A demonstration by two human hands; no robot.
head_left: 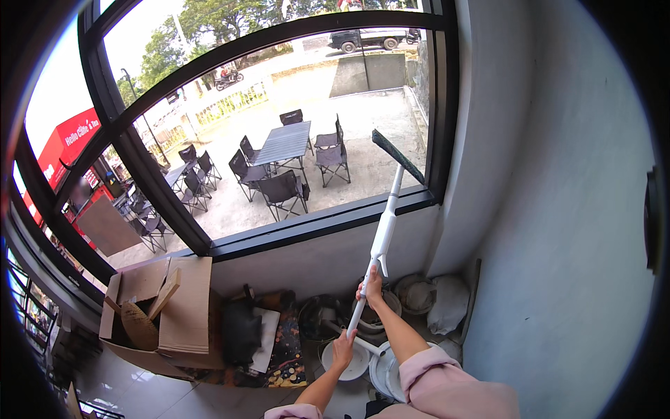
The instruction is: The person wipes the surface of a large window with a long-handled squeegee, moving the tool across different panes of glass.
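Holding a long white squeegee pole, we see both hands closed around its shaft — the right hand wrapped higher up, just under the thicker white joint, the left hand gripping lower down near the pole's end. The pole slants up and to the right, and its dark blade lies against the window glass close to the window's lower right corner, just above the black sill frame. Below the window, against the grey wall, sit white buckets and bowls directly under our hands, with pale sacks to their right. Further left beneath the window an open cardboard box stands on the tiled floor — a dark bag lies between it and the buckets. Through the window, black chairs and tables stand on a paved terrace.
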